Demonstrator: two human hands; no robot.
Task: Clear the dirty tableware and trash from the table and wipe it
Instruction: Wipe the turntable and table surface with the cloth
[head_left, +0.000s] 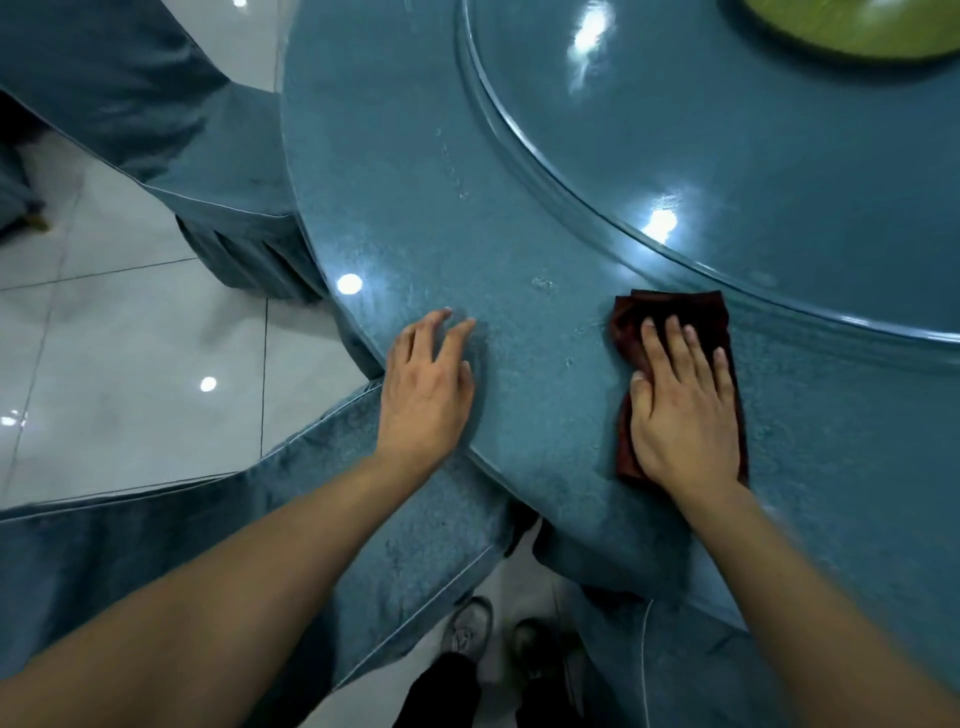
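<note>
Right-hand fingers (675, 348) are laid straight and a bit spread, pressed flat on a dark red cloth (628, 332), so nothing is gripped, just held down under the right hand (685, 415). The cloth is folded into a longish strip; its far end is seen almost touching the rim of the turntable (519, 156), its near end is hidden under the palm and wrist.

Left-hand fingers (441, 332) are kept loosely apart and slightly bent, with the tips resting on the bench (405, 182). Nothing is held there. The left hand (426, 395) is parked right at the bench's curved edge, the wrist hanging past it.

Room-wise: a broad bare band of blue bench is left between the edge and the raised turntable rim, and the gap between the two hands is open too. A few small pale specks (543, 283) can be made out on the surface just ahead of the hands; what they are can't be told.

Cut-off stuff: something green (841, 26) on the turntable is clipped by the top of the frame, too little shown to name. Blue-covered chairs (130, 88) are pushed in at the left, tiled floor (130, 338) showing between them. Shoes (470, 629) are glimpsed below the bench edge, partly hidden.
</note>
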